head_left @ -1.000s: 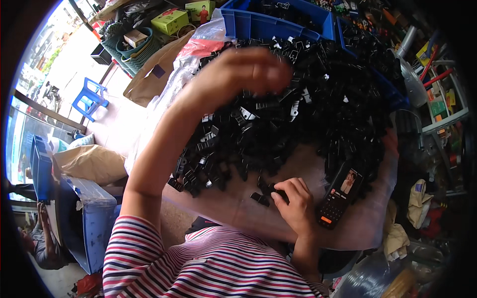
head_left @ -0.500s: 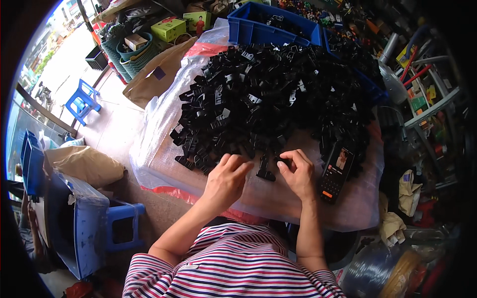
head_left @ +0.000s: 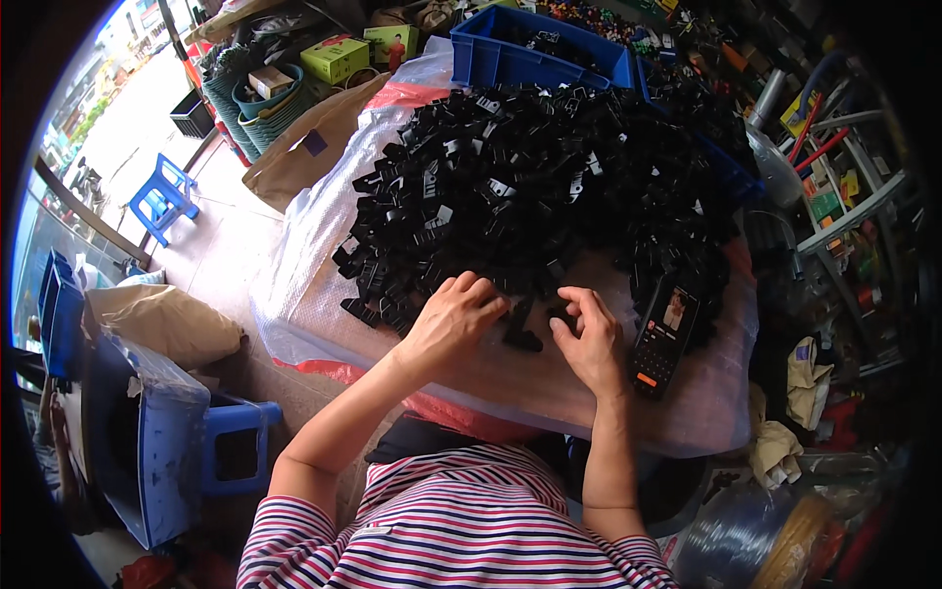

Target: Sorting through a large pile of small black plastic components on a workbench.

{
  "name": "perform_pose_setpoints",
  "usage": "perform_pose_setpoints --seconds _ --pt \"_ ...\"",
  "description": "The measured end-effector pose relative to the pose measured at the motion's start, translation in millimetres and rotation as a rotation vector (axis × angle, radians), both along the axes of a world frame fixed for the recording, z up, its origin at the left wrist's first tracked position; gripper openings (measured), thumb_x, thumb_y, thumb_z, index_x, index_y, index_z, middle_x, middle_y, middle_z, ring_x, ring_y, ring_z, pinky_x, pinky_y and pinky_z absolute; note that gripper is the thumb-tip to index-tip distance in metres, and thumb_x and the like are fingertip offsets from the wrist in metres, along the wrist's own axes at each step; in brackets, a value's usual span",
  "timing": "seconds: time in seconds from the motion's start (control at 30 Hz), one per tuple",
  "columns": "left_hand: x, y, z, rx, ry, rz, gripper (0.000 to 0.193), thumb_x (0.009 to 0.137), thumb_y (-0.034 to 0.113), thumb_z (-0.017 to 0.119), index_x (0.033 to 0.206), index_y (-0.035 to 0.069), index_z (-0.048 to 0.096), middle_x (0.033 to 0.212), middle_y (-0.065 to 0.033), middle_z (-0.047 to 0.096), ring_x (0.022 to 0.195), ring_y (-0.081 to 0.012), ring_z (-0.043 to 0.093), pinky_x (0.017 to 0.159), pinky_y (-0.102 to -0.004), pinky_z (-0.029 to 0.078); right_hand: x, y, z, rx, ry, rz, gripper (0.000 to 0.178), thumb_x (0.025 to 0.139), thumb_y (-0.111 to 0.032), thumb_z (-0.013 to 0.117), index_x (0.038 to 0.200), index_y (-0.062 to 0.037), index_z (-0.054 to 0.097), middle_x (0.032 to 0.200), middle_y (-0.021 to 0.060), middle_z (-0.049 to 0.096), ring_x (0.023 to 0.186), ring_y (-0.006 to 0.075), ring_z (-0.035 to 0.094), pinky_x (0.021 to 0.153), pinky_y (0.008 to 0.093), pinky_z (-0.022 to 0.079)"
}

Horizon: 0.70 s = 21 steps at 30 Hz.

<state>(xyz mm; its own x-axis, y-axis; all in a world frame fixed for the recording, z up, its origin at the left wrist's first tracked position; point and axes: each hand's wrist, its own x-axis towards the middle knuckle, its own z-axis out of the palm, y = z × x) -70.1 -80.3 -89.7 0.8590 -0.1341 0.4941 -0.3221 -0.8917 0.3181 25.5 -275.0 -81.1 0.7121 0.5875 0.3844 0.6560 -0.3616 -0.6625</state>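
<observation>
A large heap of small black plastic buckle-like parts (head_left: pixel 530 187) covers the sheeted table in front of me. At the near edge of the heap, my left hand (head_left: pixel 456 316) is closed, fingers bent down and together; whatever is under its fingertips is hidden. My right hand (head_left: pixel 592 342) is curled in a pinch, with a small black plastic part showing between thumb and fingers. Between the two hands a loose black part (head_left: pixel 522 332) lies on the sheet. A phone with a lit screen (head_left: pixel 667 339) rests right of my right hand, against the heap.
Blue crates (head_left: pixel 540 54) stand behind the heap. Translucent plastic sheeting (head_left: pixel 324 236) covers the table. Blue stools (head_left: pixel 165 199) and a brown sack (head_left: pixel 172 326) are at left. A metal rack (head_left: pixel 854 221) and a spool of clear line (head_left: pixel 741 538) sit at right.
My left hand has moved slightly up and right, toward the loose part. The right hand has shifted a little, its fingers still curled. The loose part between them has tilted slightly.
</observation>
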Motion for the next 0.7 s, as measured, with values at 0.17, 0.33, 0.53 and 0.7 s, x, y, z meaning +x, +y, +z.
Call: perform_pose_setpoints --seconds 0.17,0.33,0.53,0.7 --pt "0.6 -7.7 16.4 -0.384 -0.087 0.04 0.033 0.078 -0.008 0.059 0.108 0.004 0.061 0.111 -0.0145 0.058 0.092 -0.0316 0.062 0.075 -0.0351 0.052 -1.6 -0.9 6.5 0.011 -0.004 -0.093 0.026 0.076 -0.003 0.065 0.102 -0.0026 0.058 0.085 0.0071 0.058 0.068 0.0174 0.054 0.064 0.0287 0.046" --pt "-26.1 25.3 34.5 -0.371 -0.219 0.308 0.028 0.075 -0.008 0.059 0.099 0.005 0.063 0.092 -0.0089 0.062 0.082 -0.0271 0.06 0.069 -0.035 0.049 -2.0 -4.2 8.8 0.017 -0.011 -0.159 0.02 0.077 -0.002 0.065 0.096 -0.0022 0.057 0.086 0.0096 0.057 0.074 0.0232 0.056 0.065 0.0335 0.047" --pt "-30.8 19.5 29.4 -0.028 0.051 0.271 0.042 0.068 0.013 0.07 0.108 0.008 0.06 0.104 -0.0059 0.058 0.099 -0.0263 0.051 0.082 -0.0374 0.042 -5.0 -3.3 13.5 0.093 -0.06 -0.087 0.018 0.081 0.0 0.061 0.099 -0.0028 0.059 0.09 0.0099 0.057 0.069 0.02 0.057 0.063 0.0299 0.047" --pt "-11.9 8.0 16.3 0.142 0.098 0.301 0.046 0.069 0.01 0.067 0.113 0.006 0.057 0.096 -0.0063 0.057 0.094 -0.0264 0.048 0.08 -0.0375 0.038 -3.4 0.2 12.0 0.093 0.021 -0.055 0.017 0.079 -0.003 0.066 0.096 -0.0015 0.061 0.086 0.0098 0.059 0.074 0.0228 0.059 0.065 0.0295 0.047"
